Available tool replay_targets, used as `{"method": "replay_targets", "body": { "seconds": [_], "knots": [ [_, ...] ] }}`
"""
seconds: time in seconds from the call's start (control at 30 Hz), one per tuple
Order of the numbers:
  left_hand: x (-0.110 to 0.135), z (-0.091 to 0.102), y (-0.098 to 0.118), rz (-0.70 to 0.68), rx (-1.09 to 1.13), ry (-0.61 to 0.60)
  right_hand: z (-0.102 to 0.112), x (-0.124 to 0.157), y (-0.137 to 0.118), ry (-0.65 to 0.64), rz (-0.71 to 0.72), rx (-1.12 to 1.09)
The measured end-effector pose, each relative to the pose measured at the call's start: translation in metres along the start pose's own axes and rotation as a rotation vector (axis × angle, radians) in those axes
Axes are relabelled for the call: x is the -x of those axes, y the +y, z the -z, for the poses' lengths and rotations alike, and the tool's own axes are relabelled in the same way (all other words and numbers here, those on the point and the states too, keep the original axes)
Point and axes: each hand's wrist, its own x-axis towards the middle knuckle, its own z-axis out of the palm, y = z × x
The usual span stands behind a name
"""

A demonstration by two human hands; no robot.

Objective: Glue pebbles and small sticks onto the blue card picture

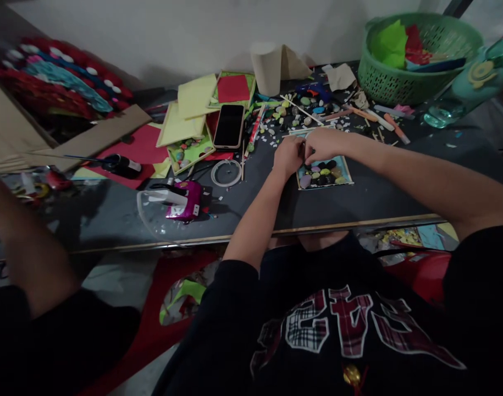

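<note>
A small stick-edged panel [348, 169] lies on the table in front of me. Several smooth pebbles [324, 171], black, yellow-green and pale purple, are set on it. My left hand [289, 155] is at the panel's upper left corner, its fingers curled together. Beside it, my right hand [319, 144] reaches over the panel's upper edge with the fingertips pinched downward. Both sets of fingertips nearly meet, and what they hold, if anything, is too small or hidden to name. The hands cover the upper left part of the panel.
Loose pebbles [294, 113] and sticks spread behind the panel, near a paper cup [266, 70]. A phone [229, 126], tape roll [226, 173] and purple device [186, 199] lie left. A green basket [399, 88] and bottle [461, 99] stand right. Another person's arm [32, 247] is far left.
</note>
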Motion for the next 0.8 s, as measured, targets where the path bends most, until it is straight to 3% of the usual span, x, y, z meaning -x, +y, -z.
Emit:
{"method": "replay_targets", "body": {
  "seconds": [0.17,0.3,0.4,0.8],
  "knots": [
    [0.0,0.001,0.002,0.03,0.02,0.004,-0.002,-0.001,0.005,0.008,-0.077,0.003],
    [-0.002,-0.004,-0.001,0.04,0.012,0.025,-0.009,0.004,0.013,0.034,0.09,-0.058],
    [-0.004,-0.009,-0.007,0.019,0.011,0.041,-0.013,0.008,0.015,0.059,0.126,-0.124],
    [-0.002,-0.009,-0.012,-0.023,0.048,0.049,0.0,0.01,-0.014,0.062,-0.078,0.017]
  ]
}}
